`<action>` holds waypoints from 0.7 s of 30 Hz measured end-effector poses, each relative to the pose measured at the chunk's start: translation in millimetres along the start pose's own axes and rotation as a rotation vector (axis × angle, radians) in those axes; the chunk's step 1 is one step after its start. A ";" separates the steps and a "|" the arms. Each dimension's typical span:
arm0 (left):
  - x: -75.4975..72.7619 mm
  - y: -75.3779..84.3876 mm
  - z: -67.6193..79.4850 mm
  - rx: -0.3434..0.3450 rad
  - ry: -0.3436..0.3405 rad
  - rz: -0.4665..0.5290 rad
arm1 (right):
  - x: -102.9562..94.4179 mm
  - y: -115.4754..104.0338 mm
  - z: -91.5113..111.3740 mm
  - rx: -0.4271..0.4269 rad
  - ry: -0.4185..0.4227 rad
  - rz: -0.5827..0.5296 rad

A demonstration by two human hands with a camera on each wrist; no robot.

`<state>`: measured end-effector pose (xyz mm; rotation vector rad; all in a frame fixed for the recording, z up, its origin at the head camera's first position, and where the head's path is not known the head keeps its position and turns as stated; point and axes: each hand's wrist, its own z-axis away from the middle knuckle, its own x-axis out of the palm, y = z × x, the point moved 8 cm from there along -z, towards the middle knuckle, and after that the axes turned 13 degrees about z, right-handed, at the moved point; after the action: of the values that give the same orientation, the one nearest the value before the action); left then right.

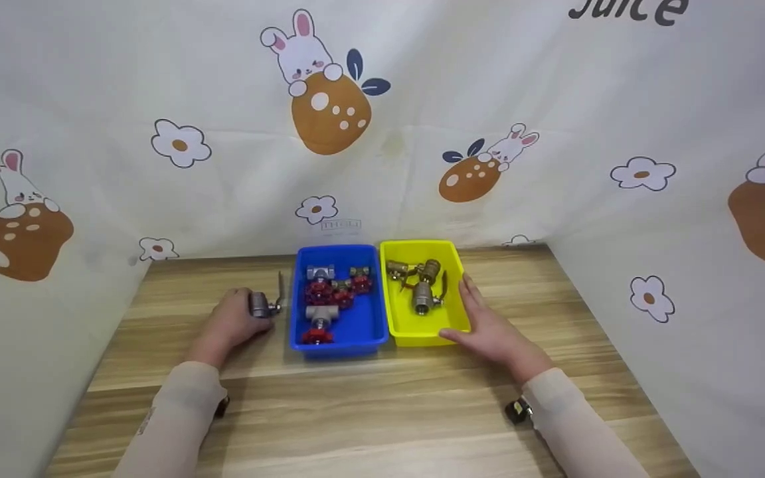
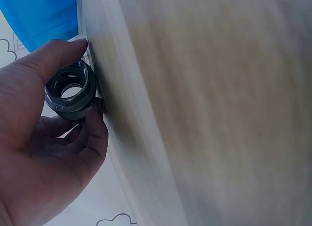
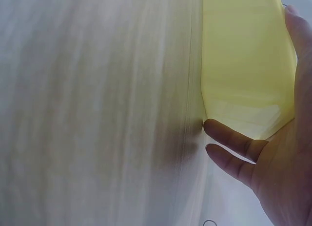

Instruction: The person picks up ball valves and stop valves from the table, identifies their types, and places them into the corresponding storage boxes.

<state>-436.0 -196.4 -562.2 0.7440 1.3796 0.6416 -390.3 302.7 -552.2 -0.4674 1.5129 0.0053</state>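
On the table left of the blue bin (image 1: 339, 349), my left hand (image 1: 231, 323) holds a metal ball valve (image 1: 259, 305) between thumb and fingers. The valve's lever points up and away in the head view. Looking from the left wrist, the round open end of the ball valve (image 2: 70, 92) faces the camera. My right hand (image 1: 492, 332) lies along the right side of the yellow bin (image 1: 416, 341), fingers extended on its outer wall and thumb at the near rim. From the right wrist, two fingertips (image 3: 214, 126) show low beside the yellow wall.
Inside the blue bin are several valves with red handwheels (image 1: 318, 336). The yellow bin holds several ball valves (image 1: 422, 297) with levers. Both bins stand side by side on the wood-grain table (image 1: 369, 411), near the patterned cloth (image 1: 236, 192) that hangs behind and along both sides.
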 end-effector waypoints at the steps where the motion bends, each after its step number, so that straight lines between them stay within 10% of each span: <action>1: -0.3 0.1 0.0 0.003 0.001 0.004 | -0.4 -0.5 0.2 -0.004 0.001 0.002; 21: -12.1 7.8 3.7 0.023 0.026 0.071 | -1.9 -2.9 0.6 -0.022 0.010 0.008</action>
<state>-433.3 -201.2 -548.4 0.8088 1.3911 0.6940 -389.0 300.8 -549.6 -0.4793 1.5253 0.0255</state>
